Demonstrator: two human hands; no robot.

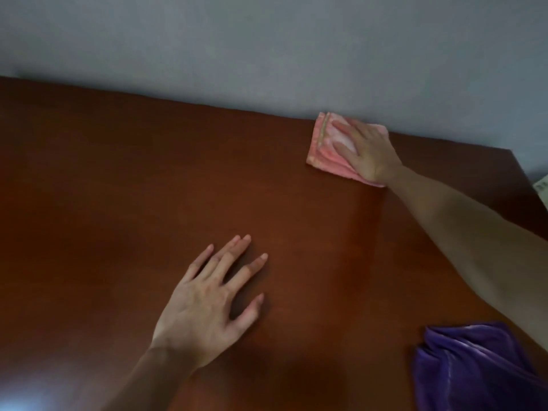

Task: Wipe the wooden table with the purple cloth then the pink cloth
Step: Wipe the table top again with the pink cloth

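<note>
While you lean over the desk (pixel 103 173), count what lies on it: two hands, two cloths, one of each colour. Your left hand (pixel 207 304) sits low and left of centre, palm down on the bare wood, its fingers straight and spread, holding nothing. A wide stretch of brown wood lies open to its left and beyond it, up to the far edge where the desk meets the grey wall (pixel 267 48).

Further right, your right hand (pixel 366 152) is stretched out to that far edge, well apart from the left one. It lies flat on the pink cloth (pixel 323 149), fingers straight and pressing down, not curled round it. That cloth is folded into a small pad, and its far side lies just beside the wall line. The desk's far right corner lies a little beyond the hand.

At the bottom right, near your side of the desk, the purple cloth (pixel 474 369) lies bunched up under your right forearm, with no hand on it; the picture's border cuts part of it off.

At the right border, past the desk's edge, a pale scrap (pixel 542 188) shows some marks, too small to read. Neither cloth shows any writing you could read.
</note>
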